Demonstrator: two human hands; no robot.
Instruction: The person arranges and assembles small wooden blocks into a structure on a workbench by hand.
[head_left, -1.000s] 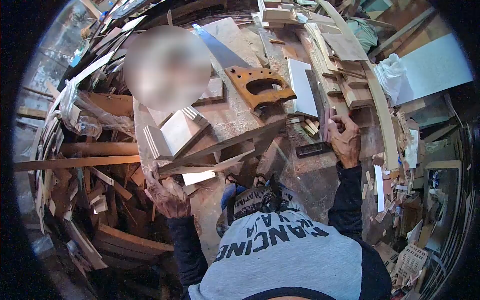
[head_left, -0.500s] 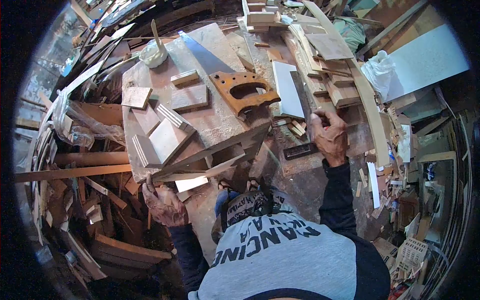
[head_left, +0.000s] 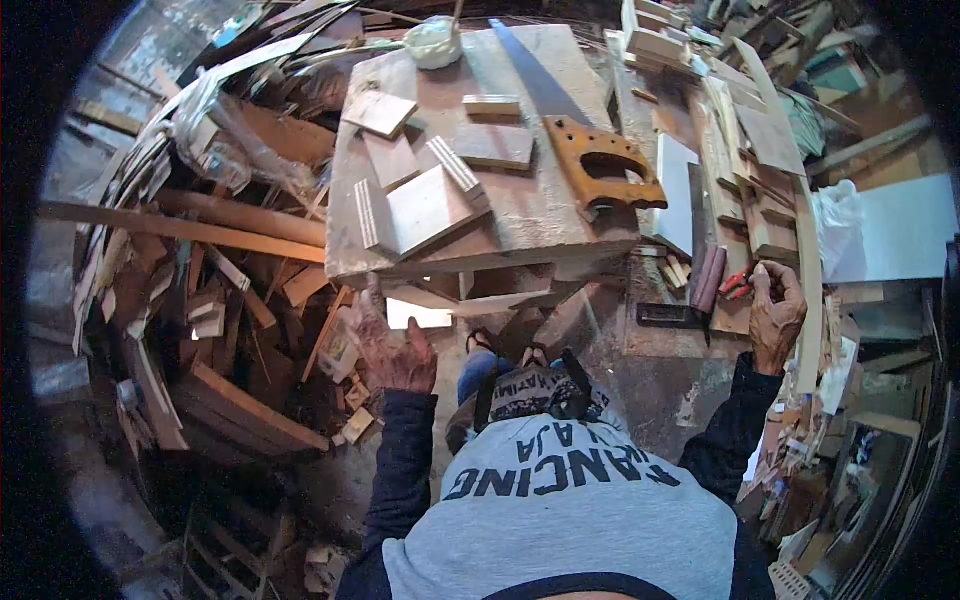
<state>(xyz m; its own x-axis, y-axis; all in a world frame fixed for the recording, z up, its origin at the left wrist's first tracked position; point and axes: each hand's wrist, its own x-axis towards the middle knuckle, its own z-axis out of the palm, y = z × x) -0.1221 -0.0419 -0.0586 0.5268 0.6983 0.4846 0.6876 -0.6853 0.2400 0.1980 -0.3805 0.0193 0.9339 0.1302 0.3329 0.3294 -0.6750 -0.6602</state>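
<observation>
My left hand [head_left: 392, 345] is open at the front edge of the wooden workbench [head_left: 540, 235], its index finger stretched up to the edge and its thumb spread. My right hand [head_left: 778, 318] has thumb and fingers pinched together above the side board; anything between them is too small to make out. Just left of those fingertips lie red-handled pliers [head_left: 737, 285]. Beside them is a dark reddish tool handle [head_left: 708, 277]. A handsaw [head_left: 605, 165] with a wooden handle lies on the bench. Left of it sits an assembly of light plywood pieces [head_left: 430, 212].
A white tub [head_left: 433, 45] stands at the bench's far side. Stacked wood strips [head_left: 740, 150] and a white-faced panel [head_left: 676, 195] lie to the right. A black rectangular block [head_left: 668, 315] rests near the side board's front. Scrap wood [head_left: 255, 400] fills the floor at left.
The view has shifted, so the bench appears farther right and higher. My right hand has moved right, uncovering the pliers and reddish handle. My left hand's fingers have spread at the bench edge.
</observation>
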